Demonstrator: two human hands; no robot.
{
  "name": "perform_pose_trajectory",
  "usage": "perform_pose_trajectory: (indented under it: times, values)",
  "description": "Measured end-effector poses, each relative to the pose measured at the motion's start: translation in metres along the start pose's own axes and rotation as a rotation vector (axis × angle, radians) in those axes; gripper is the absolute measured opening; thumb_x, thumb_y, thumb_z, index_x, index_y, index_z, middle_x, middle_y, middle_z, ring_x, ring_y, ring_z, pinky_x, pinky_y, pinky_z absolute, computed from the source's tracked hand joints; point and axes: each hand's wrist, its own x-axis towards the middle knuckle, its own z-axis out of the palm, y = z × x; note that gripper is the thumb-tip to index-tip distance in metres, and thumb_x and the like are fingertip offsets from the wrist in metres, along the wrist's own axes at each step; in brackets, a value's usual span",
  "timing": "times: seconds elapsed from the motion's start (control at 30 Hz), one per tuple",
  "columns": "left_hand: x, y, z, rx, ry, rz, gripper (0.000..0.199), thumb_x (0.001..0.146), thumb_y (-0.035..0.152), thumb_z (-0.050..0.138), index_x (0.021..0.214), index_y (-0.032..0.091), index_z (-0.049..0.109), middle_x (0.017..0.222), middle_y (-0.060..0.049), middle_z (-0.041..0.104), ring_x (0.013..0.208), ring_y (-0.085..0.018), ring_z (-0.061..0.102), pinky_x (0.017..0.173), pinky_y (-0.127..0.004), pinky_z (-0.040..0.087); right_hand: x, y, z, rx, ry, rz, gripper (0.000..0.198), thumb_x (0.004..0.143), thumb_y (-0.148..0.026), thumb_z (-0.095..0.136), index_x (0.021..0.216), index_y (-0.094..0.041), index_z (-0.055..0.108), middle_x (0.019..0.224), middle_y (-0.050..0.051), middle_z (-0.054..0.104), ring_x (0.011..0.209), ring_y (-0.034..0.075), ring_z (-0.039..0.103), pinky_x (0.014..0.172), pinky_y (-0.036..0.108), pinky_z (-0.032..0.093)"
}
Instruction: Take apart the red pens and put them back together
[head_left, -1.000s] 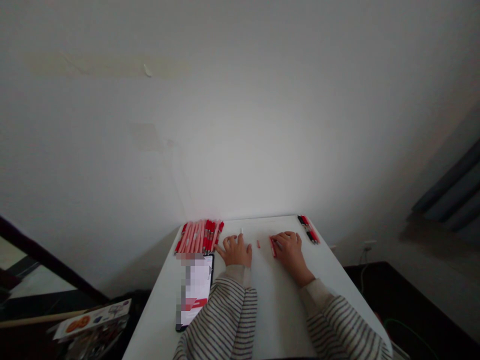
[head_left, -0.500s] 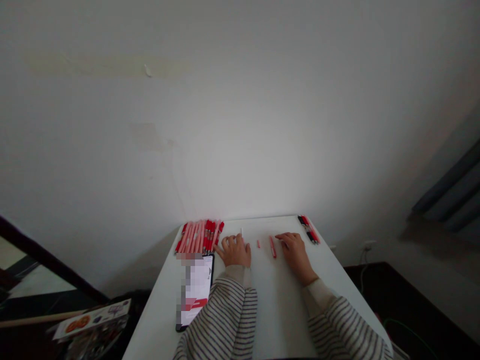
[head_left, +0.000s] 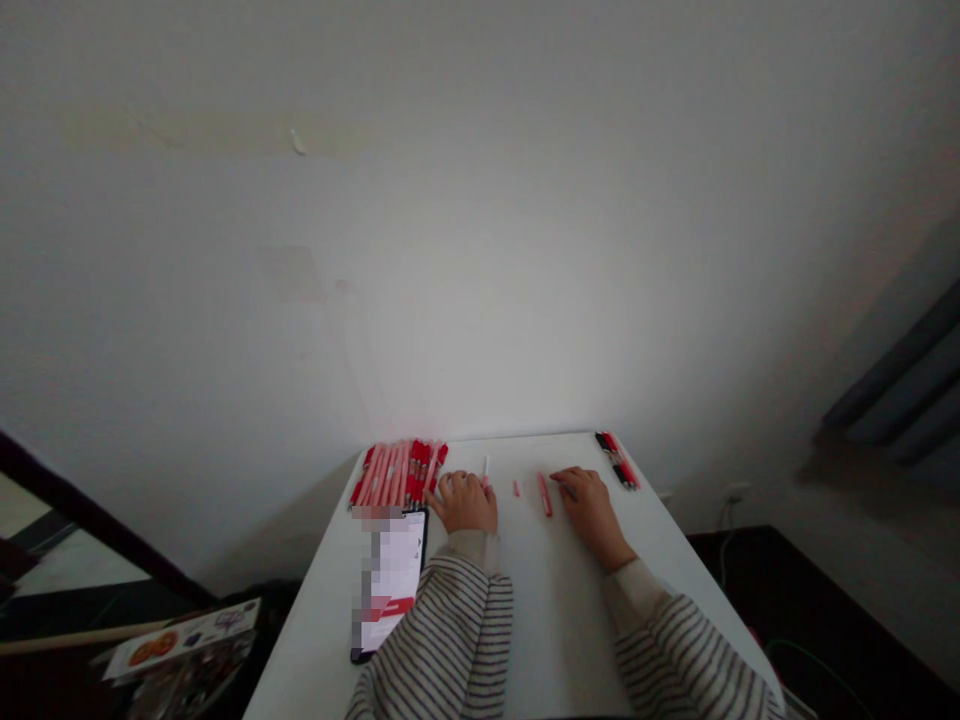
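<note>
My left hand (head_left: 466, 503) rests palm down on the white table (head_left: 559, 620), fingers bent and apart. By its thumb side lies a thin white and pink pen part (head_left: 486, 470); whether the hand touches it I cannot tell. Between my hands are a small pink piece (head_left: 516, 488) and a pink pen barrel (head_left: 544, 494) lying lengthwise. My right hand (head_left: 591, 508) is just right of the barrel, its fingers drawn together. A small dark spot shows at its fingertips, too small to name.
A row of pink and red pens (head_left: 394, 475) lies at the back left, close to my left hand. A phone (head_left: 397, 570) is in front of them, partly behind my left sleeve. Black and red pens (head_left: 618, 461) lie at the back right. The wall (head_left: 480, 250) stands behind the table.
My left hand has drawn slightly back and left, its fingers more bent, showing more of the white and pink part. My right hand's fingers have closed a little; a dark spot shows there.
</note>
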Motion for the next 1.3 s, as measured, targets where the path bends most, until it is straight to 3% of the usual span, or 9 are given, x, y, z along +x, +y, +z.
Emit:
perform_pose_trajectory:
  times: [0.27,0.47,0.63,0.9,1.3]
  values:
    - [-0.001,0.002,0.002,-0.146,0.135,0.090,0.014,0.078,0.033,0.059,0.083,0.024,0.069,0.114,-0.003,0.063,0.119,-0.026,0.042,0.105,-0.057,0.021,0.000,-0.002,-0.002,0.071,0.021,0.005,0.030,0.084,-0.017,0.045,0.102,-0.020,0.068,0.100,0.006,0.067,0.098,0.022,0.054,0.090,0.037,0.041]
    - [-0.004,0.007,0.005,-0.240,0.114,0.204,0.007,0.071,0.036,0.069,0.077,0.032,0.071,0.114,0.000,0.062,0.120,-0.026,0.042,0.107,-0.058,0.019,0.001,-0.005,-0.004,0.165,0.120,-0.046,0.030,0.086,-0.027,0.049,0.112,-0.023,0.063,0.102,0.007,0.065,0.101,0.022,0.052,0.093,0.041,0.042]
    - [-0.006,0.008,0.007,-0.283,0.088,0.237,0.010,0.066,0.038,0.074,0.076,0.035,0.071,0.115,0.002,0.061,0.121,-0.026,0.040,0.110,-0.059,0.015,0.000,-0.013,-0.005,0.170,0.105,-0.141,0.027,0.087,-0.032,0.053,0.110,-0.026,0.065,0.103,0.008,0.063,0.100,0.023,0.052,0.090,0.041,0.044]
    - [-0.006,0.008,0.009,-0.301,0.084,0.243,0.007,0.069,0.038,0.072,0.076,0.036,0.072,0.115,0.002,0.061,0.121,-0.026,0.040,0.109,-0.061,0.015,0.000,-0.011,-0.005,0.098,0.115,-0.156,0.020,0.087,-0.034,0.055,0.092,-0.025,0.072,0.093,0.007,0.064,0.092,0.021,0.053,0.083,0.037,0.044]
    - [-0.003,0.004,0.003,-0.275,0.097,0.182,0.008,0.071,0.036,0.070,0.078,0.033,0.072,0.115,-0.001,0.061,0.118,-0.026,0.041,0.107,-0.058,0.017,0.002,-0.001,-0.005,0.043,0.155,-0.094,0.019,0.086,-0.032,0.054,0.083,-0.023,0.071,0.085,0.006,0.066,0.087,0.021,0.053,0.079,0.034,0.041]
